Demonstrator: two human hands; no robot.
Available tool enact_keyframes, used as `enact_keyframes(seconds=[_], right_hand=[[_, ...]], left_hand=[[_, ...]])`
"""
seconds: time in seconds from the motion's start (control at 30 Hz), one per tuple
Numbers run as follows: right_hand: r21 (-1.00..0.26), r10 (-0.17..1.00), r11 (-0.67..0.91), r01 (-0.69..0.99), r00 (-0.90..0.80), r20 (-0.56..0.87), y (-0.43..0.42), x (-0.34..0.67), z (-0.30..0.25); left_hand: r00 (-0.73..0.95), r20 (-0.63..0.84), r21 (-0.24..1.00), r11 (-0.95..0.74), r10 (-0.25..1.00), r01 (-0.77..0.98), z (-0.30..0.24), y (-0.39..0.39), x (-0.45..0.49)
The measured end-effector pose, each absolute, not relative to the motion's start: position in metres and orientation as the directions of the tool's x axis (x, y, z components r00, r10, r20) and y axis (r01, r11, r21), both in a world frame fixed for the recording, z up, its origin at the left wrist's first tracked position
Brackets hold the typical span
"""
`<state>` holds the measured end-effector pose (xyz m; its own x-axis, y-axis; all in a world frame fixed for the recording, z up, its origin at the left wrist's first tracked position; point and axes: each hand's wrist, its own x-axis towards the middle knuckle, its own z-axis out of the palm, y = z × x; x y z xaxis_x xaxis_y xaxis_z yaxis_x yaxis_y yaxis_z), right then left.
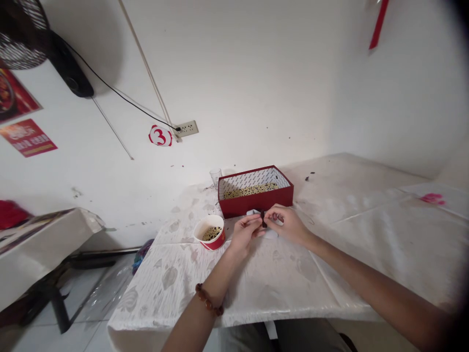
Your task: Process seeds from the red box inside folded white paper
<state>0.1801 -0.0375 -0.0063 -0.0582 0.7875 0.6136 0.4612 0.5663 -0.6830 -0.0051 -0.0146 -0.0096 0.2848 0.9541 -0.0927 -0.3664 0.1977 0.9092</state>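
A small dark brown elongated piece (263, 219) is pinched between both hands at the near side of a red box. My left hand (246, 231) closes thumb and fingertips on its left side. From the right, my right hand (286, 223) pinches it with thumb and forefinger. What the piece is, I cannot make out. The red box (240, 207), lined in patterned white, holds many pale and dark grains (252, 190). Left of my left hand stands a red and white paper bowl (217, 243) with similar grains (211, 233). Something whitish (271, 234) lies flat under my hands.
A clear glass (216, 177) stands behind the box's left corner. Dark scraps (308, 178) lie on the patterned tablecloth (172, 278) to the right of the box. The wall (256, 88) rises behind the table, with a socket (187, 128) and a fan (25, 34).
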Motion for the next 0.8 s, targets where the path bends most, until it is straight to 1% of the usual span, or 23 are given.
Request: enact_keyframes(seconds=[0.17,0.3,0.63,0.8], right_hand=[[-0.692,0.793,0.564,0.451,-0.062,0.606,-0.0391,0.1807,-0.0047],[-0.706,0.797,0.551,0.445,-0.03,0.603,-0.0387,0.1814,-0.0037],[-0.72,0.807,0.519,0.461,0.014,0.591,-0.0368,0.182,-0.0068],[-0.705,0.798,0.556,0.441,-0.045,0.601,-0.0372,0.1817,-0.0066]], left_hand=[[0.313,-0.074,0.901,0.198,0.947,-0.386,-0.0085,-0.0159,-0.0043],[0.357,-0.058,0.902,0.202,0.932,-0.381,-0.0066,-0.0172,-0.0051],[0.385,-0.089,0.887,0.249,0.919,-0.39,-0.0082,-0.0151,-0.0064],[0.381,-0.062,0.888,0.226,0.923,-0.402,-0.0117,-0.0138,-0.0077]])
